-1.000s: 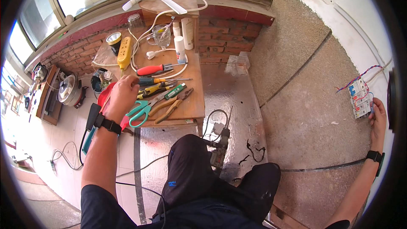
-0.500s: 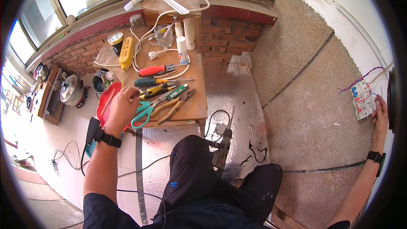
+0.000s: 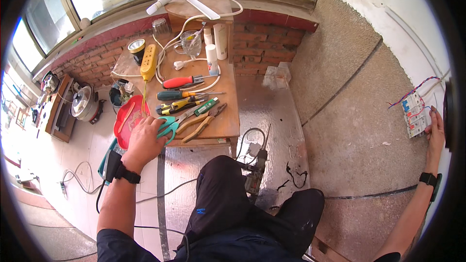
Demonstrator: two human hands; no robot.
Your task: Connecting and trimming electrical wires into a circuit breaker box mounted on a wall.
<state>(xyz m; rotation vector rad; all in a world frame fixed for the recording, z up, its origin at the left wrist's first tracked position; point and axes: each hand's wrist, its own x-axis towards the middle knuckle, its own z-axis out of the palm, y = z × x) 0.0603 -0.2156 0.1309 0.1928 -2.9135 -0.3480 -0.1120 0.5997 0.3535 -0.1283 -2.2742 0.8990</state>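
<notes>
My left hand (image 3: pixel 144 138) is at the near left edge of the wooden table, its fingers closed around the teal handles of the scissors (image 3: pixel 171 127). The scissors lie flat, blades among other tools. Far to the right, my right hand (image 3: pixel 435 128) grips the right side of a block of white circuit breakers (image 3: pixel 415 116) by the wall. Blue switches and a red wire show on the block; a twisted red and blue wire (image 3: pixel 415 90) runs out above it. Beside the scissors lie pliers (image 3: pixel 204 125) with tan handles and a green box cutter (image 3: pixel 206 106).
Screwdrivers (image 3: pixel 177 83), a yellow power strip (image 3: pixel 148 63), a flashlight (image 3: pixel 137 51), a glass mug (image 3: pixel 191 43) and a white spray can (image 3: pixel 211 59) crowd the table. A red tray (image 3: pixel 124 128) sits left of it. A power drill (image 3: pixel 255 172) stands on the floor near my knees.
My left hand has moved right and nearer, from beside the red tray onto the scissors' handles. My right hand stays on the circuit breakers. The view has shifted slightly.
</notes>
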